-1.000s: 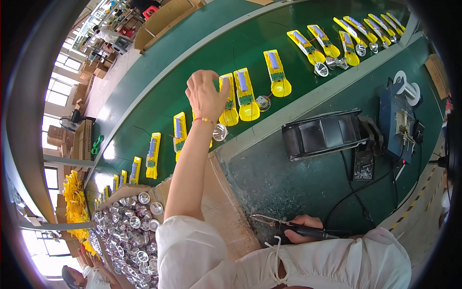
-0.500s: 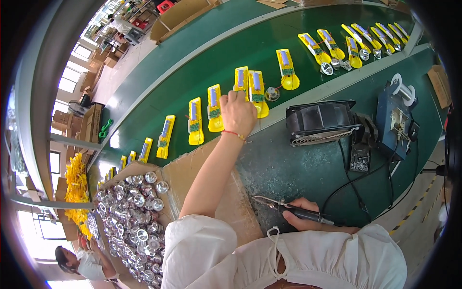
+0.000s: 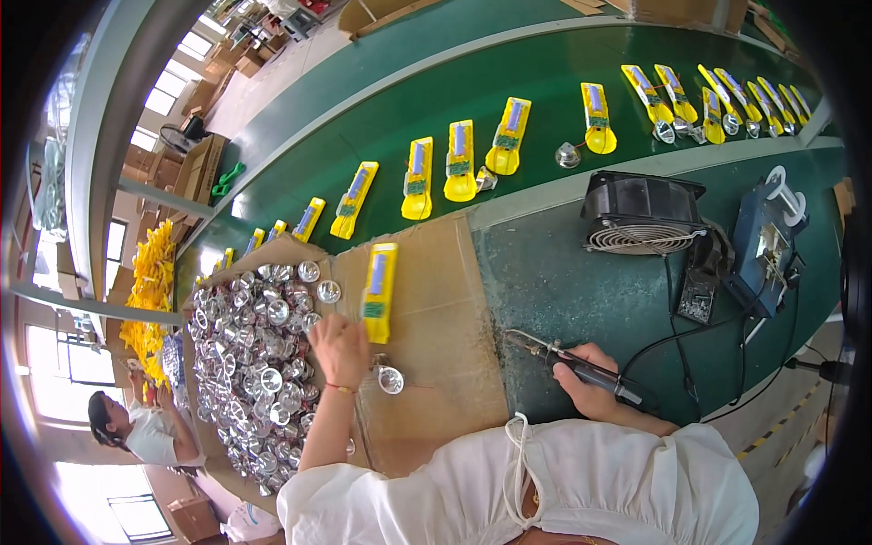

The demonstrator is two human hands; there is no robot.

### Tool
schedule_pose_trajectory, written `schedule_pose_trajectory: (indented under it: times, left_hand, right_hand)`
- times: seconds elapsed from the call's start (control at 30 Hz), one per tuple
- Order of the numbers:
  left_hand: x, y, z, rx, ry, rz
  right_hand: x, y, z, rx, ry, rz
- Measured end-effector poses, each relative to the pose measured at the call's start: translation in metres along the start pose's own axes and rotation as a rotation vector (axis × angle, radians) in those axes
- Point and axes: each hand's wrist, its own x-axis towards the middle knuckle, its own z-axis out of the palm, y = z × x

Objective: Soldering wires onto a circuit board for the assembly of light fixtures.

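Note:
My left hand point(image 3: 341, 352) is over the cardboard sheet, at the edge of the heap of shiny reflector cups point(image 3: 263, 381). Its fingers bend down and the tips are hidden, so I cannot tell what they grip. Just beyond it lies a yellow flashlight housing point(image 3: 379, 291) with a pale purple battery and a green circuit board. A loose reflector cup point(image 3: 391, 380) rests beside my wrist. My right hand point(image 3: 590, 381) is wrapped round a soldering iron point(image 3: 595, 374), its tip pointing left above the green bench.
More yellow housings point(image 3: 418, 182) stand in a row along the green belt point(image 3: 300, 182). A black fan point(image 3: 640, 213), a small tray of bits point(image 3: 698, 298) and a blue soldering station with a solder reel point(image 3: 781, 195) occupy the right. Cables trail there. Another person point(image 3: 150, 431) works far left.
My left hand has come back from the belt toward the reflector heap. One yellow housing now lies on the cardboard. My right hand keeps the soldering iron. The view has shifted left.

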Motion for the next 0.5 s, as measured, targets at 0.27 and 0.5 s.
schedule_pose_trajectory:
  times: [0.27,0.5]
  left_hand:
    - [0.100,0.008,-0.008,-0.280,-0.006,-0.004]
    - [0.198,0.085,0.098,-0.335,-0.232,-0.249]
  right_hand:
    - [0.004,0.003,0.000,-0.021,0.024,-0.051]
    - [0.001,0.007,0.001,-0.068,0.009,-0.050]
